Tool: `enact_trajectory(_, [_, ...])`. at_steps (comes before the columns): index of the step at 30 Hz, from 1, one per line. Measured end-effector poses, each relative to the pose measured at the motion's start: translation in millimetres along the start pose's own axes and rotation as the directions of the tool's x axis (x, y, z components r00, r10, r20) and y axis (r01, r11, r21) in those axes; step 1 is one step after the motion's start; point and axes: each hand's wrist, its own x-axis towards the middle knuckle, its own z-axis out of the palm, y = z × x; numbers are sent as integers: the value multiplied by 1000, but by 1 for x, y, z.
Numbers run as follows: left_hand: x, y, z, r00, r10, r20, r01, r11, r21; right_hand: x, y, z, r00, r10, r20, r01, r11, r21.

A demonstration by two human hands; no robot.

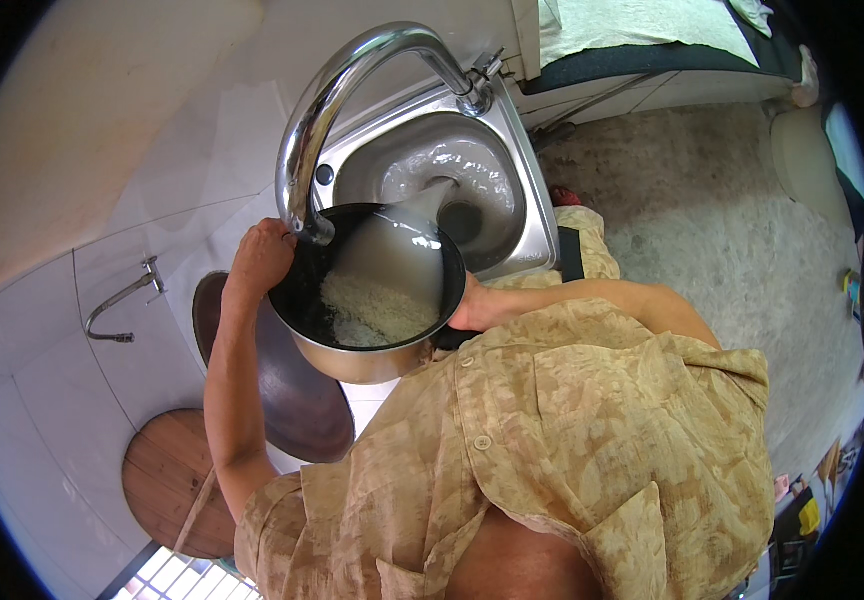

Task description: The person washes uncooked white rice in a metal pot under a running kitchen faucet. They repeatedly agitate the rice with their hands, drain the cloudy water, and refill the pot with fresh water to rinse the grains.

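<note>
A dark-lined metal pot [304,311] is tilted over the near edge of a stainless-steel sink [541,217]. Inside it, wet white rice [383,304] lies under cloudy water [394,251], which runs over the rim into the basin beside the round drain [460,222]. At the left rim, my left hand [263,259] grips the pot, close to the spout of a chrome faucet [301,135]. My right hand [471,306] holds the opposite side near a black handle [454,339]; its fingers are mostly hidden by the pot.
A large dark wok [304,405] stands left of me, below the pot. Behind my left forearm leans a round wooden lid [166,480]. A second, smaller tap [121,300] sticks out from the tiled wall. To the right is a concrete floor [672,195], with a cloth-covered counter [634,34] beyond.
</note>
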Motion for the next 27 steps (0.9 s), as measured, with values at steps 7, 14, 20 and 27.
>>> enact_trajectory(7, [5,-3,0,997,-74,13,73,997,32,-3,0,8,1000,-13,-3,13,1000,12])
enact_trajectory(14, [16,-19,9,997,-68,21,68,998,2,1,0,-1,999,-16,38,17,999,-45])
enact_trajectory(20, [17,-20,9,995,-89,55,92,994,-60,12,-1,-18,999,40,22,-39,998,-53])
enact_trajectory(27, [18,-14,6,999,28,44,-24,996,-81,13,-2,-24,997,40,60,-31,989,-146])
